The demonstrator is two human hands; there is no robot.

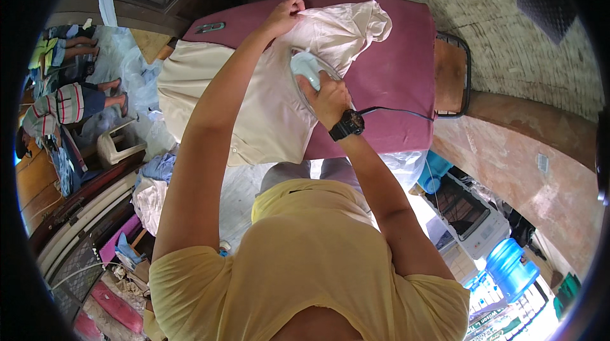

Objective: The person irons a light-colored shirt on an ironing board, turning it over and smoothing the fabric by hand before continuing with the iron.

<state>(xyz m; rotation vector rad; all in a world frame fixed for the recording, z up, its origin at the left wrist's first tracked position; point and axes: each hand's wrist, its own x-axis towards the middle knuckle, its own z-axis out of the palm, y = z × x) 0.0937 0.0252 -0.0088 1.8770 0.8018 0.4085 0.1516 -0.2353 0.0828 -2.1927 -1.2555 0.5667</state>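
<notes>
A cream shirt (254, 109) lies spread over a maroon-covered ironing board (387, 112), with one sleeve bunched toward the far side. My left hand (284, 17) pinches the shirt's fabric near the board's far edge. In my right hand (330, 100), which wears a black watch, is a clothes iron (307, 69) with a pale blue-green handle. Its soleplate rests on the shirt beside the sleeve, and my fingers wrap round the handle. From the iron a black cord (400, 110) runs right across the board.
Green-handled snips (210, 27) lie at the board's far left. At left, two people stand near a pale plastic stool (117, 144). Piled clothes (152, 195) sit nearer me. A stone-like wall (508, 157) and a blue water jug (510, 265) are at right.
</notes>
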